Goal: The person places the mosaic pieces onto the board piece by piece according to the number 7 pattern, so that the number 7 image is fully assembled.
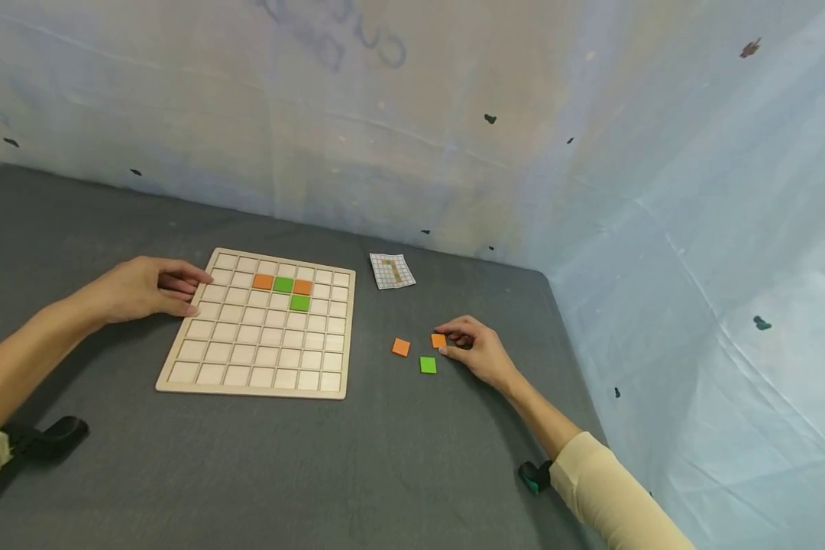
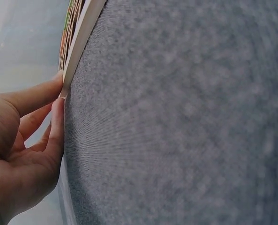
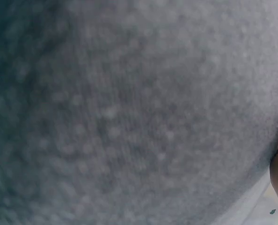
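Observation:
A light wooden grid board (image 1: pixel 261 393) lies on the dark table, with two orange tiles and two green tiles set in its upper squares. My left hand (image 1: pixel 140 290) holds the board's left edge, thumb and forefinger at the rim. In the left wrist view the same hand (image 2: pixel 29 136) has its fingertips right at the frame. Over to the right, my right hand (image 1: pixel 477 347) pinches an orange tile (image 1: pixel 438 341) between thumb and forefinger. A loose orange tile (image 1: pixel 401 347) and a green tile (image 1: pixel 428 365) lie just left of it. Only a sliver of that hand appears in the right wrist view.
A small paper card (image 1: pixel 393 271) printed with a coloured grid lies behind the tiles, right of the board. Pale sheeting (image 1: pixel 385 153) rises behind the dark grey table (image 1: pixel 247 473) and along its right side.

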`<state>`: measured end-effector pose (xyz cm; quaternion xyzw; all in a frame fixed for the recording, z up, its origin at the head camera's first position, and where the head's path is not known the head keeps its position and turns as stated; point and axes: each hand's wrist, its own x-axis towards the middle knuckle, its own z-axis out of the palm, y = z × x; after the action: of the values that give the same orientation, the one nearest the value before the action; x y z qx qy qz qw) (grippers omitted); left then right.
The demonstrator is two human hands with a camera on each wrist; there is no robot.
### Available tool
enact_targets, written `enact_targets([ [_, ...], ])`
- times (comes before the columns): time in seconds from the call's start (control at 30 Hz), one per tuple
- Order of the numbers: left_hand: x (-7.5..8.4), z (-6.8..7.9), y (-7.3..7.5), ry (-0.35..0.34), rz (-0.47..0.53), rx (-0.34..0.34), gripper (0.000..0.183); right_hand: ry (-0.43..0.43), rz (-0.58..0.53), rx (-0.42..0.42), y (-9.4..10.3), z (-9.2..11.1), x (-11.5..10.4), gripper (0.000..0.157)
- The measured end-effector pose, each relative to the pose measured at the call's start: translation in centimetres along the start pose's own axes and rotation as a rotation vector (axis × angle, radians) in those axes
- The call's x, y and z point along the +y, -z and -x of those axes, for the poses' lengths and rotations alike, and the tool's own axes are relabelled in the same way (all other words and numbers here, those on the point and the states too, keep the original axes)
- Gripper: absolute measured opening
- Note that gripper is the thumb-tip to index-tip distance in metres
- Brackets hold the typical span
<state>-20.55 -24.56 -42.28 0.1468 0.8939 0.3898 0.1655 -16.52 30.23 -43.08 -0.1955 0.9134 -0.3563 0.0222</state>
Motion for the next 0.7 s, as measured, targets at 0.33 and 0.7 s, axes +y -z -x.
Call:
enact_targets([
  [0.33,0.0,0.1,-0.2,0.007,0.003,0.007,0.063,-0.024,0.07,0.006,-0.2,-0.2,0.1,0.027],
  [0.7,0.0,0.1,-0.1,0.007,0.001,0.011,0.063,-0.041,0.023,0.031,-0.3,-0.5,-1.0,0.023],
])
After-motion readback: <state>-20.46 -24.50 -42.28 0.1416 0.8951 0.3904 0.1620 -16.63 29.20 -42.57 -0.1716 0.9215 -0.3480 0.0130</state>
